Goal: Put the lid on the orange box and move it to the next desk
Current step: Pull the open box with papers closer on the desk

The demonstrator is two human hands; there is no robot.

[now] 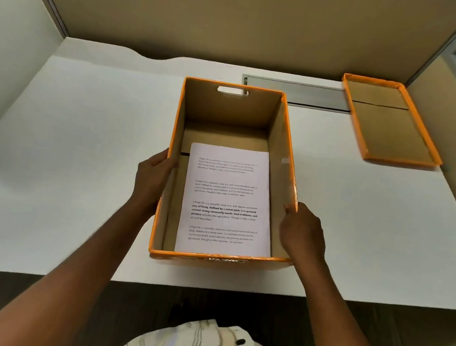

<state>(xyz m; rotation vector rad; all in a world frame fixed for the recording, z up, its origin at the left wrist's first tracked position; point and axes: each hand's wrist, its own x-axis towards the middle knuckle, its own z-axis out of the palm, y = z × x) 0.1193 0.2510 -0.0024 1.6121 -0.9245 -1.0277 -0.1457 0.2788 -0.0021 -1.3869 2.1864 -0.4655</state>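
Note:
An open orange box with brown cardboard inside stands on the white desk, near its front edge. A printed white sheet lies flat on the box's bottom. My left hand grips the box's left wall, thumb over the rim. My right hand holds the right wall near the front corner. The orange lid lies upside down at the desk's back right, apart from the box.
Beige partition panels close off the desk at the back and on both sides. A grey cable hatch is set into the desk behind the box. The desk's front edge runs just below the box.

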